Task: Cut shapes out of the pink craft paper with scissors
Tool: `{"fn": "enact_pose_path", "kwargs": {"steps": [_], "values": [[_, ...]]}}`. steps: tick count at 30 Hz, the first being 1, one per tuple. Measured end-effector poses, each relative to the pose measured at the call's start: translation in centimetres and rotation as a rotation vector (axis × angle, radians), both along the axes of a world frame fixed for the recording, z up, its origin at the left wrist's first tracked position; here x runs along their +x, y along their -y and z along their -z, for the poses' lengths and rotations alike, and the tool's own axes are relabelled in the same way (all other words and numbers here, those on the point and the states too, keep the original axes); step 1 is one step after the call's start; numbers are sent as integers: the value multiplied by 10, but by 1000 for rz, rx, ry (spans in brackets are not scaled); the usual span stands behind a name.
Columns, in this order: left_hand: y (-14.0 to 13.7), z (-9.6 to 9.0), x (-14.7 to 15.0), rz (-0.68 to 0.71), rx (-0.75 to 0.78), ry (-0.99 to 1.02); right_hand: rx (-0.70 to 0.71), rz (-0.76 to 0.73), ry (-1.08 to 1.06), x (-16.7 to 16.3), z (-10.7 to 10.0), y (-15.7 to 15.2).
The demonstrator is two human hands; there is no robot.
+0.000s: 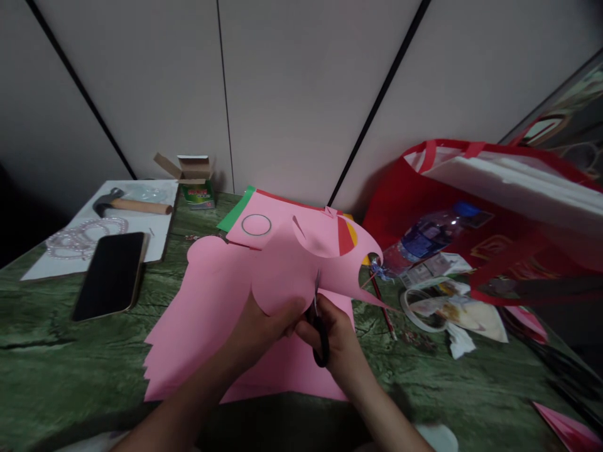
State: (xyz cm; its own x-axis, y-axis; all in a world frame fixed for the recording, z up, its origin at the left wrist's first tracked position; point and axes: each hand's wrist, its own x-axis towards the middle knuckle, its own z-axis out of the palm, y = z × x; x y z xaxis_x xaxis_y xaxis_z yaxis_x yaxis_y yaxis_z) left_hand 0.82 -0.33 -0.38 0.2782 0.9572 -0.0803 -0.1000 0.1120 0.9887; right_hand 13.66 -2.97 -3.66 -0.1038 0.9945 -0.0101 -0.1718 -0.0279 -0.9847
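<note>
My left hand pinches the lower edge of a sheet of pink paper, thumb on top. In my right hand is a pair of black-handled scissors, its blades pointing away from me and set into the pink paper. Curved cuts run through this sheet, and a strip of it curls off to the right. Beneath lies more pink paper with a zigzag left edge. Behind, a pink sheet with a drawn circle lies over green and red paper.
At left are a hammer, a clear bead string, a phone and an open small box. To the right stand a red bag and a bottle, with a tape roll and a pencil nearby.
</note>
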Motion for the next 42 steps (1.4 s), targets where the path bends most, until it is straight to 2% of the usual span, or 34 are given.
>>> {"fn": "enact_pose_path", "kwargs": {"steps": [14, 27, 37, 42], "values": [[0, -2, -1, -5, -23, 11, -1, -3, 46, 0, -6, 1], [0, -5, -1, 24, -6, 77, 6, 3, 113, 2, -3, 1], [0, -6, -1, 16, -13, 70, -32, 41, 172, 0, -13, 2], [-1, -4, -1, -4, -14, 64, -33, 79, 174, 0, -8, 2]]}}
